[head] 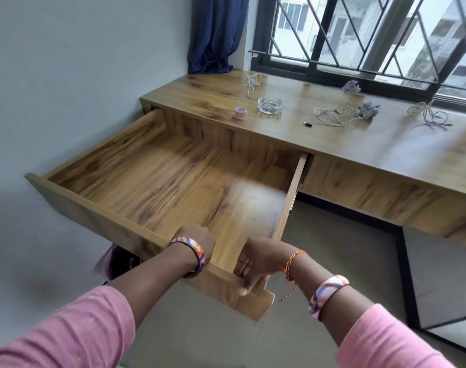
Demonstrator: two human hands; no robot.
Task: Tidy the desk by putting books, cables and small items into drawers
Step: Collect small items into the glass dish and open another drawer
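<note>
Both curled over the front edge of the pulled-out drawer (157, 181) — left hand (197, 239), right hand (253, 264) — apart, near its right corner.

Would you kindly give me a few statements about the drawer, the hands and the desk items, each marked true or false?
1. The drawer is pulled out and nothing lies in it. True.
2. Both hands grip the drawer's front panel: left hand, right hand. True.
3. The glass ashtray sits inside the drawer. False: it stands on the desk top.
4. The roll of tape lies to the right of the ashtray. False: it lies to its left.
5. Several loose cables are on the desk, one beside a crumpled grey wad. True.
6. The curtain covers the whole window. False: it hangs bunched at the left.
</note>
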